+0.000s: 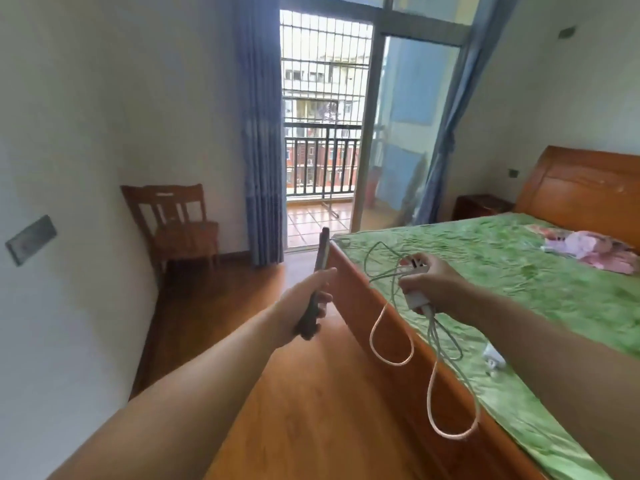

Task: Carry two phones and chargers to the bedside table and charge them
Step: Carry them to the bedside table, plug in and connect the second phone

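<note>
While the bedside table (481, 206) waits across the room by the headboard, we are mid-carry: our left hand (304, 306) is clamped on the phones (317, 282), our right hand (431, 284) closed around the chargers (415, 299), cables (391, 344) dangling. Next, we judge, comes rounding the bed (519, 271).

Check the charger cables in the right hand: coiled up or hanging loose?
Hanging loose. The cables droop in open loops below the right hand, down past the bed's wooden footboard, with no tie or tight coil visible.
</note>
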`<action>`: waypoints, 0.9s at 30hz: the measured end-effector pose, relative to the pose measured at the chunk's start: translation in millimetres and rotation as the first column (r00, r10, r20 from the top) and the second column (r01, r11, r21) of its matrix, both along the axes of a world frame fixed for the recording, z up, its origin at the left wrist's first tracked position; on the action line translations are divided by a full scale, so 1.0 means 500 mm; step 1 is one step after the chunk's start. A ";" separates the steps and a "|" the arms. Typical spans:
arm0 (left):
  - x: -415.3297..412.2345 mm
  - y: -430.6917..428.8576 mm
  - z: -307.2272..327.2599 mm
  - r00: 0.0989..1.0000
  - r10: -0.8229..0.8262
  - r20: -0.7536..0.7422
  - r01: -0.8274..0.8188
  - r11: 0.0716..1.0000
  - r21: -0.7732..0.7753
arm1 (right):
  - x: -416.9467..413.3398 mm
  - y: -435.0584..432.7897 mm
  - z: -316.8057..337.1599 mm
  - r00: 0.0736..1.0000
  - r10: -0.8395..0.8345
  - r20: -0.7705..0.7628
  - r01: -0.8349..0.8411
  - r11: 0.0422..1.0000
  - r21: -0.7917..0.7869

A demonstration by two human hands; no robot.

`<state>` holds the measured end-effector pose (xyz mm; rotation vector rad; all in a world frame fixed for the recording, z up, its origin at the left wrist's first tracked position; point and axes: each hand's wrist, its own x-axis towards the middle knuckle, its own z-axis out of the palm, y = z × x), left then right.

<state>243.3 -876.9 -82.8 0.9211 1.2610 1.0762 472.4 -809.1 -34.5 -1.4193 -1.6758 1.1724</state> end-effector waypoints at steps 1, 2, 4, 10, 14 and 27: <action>-0.034 0.004 -0.003 1.000 0.028 -0.004 -0.028 1.000 -0.002 | -0.042 0.019 -0.005 0.999 0.033 0.000 -0.033 0.999 -0.002; -0.063 0.009 -0.006 0.998 0.064 -0.006 -0.065 0.998 -0.005 | -0.081 0.038 -0.011 0.998 0.069 0.008 -0.069 0.998 -0.001; -0.114 0.022 -0.018 0.988 0.151 -0.023 -0.151 0.988 -0.007 | -0.150 0.075 -0.027 0.991 0.136 0.007 -0.136 0.990 -0.023; -0.258 0.125 -0.049 0.959 0.275 -0.069 -0.274 0.962 0.024 | -0.307 0.247 -0.067 0.967 0.241 -0.086 -0.249 0.962 -0.111; -0.332 0.267 -0.045 0.922 0.348 -0.172 -0.348 0.937 0.026 | -0.387 0.422 -0.089 0.958 0.253 -0.136 -0.270 0.954 -0.127; -0.496 0.775 0.003 0.907 0.367 -0.207 -0.361 0.930 0.069 | -0.598 0.946 -0.074 0.963 0.249 -0.104 -0.263 0.953 -0.152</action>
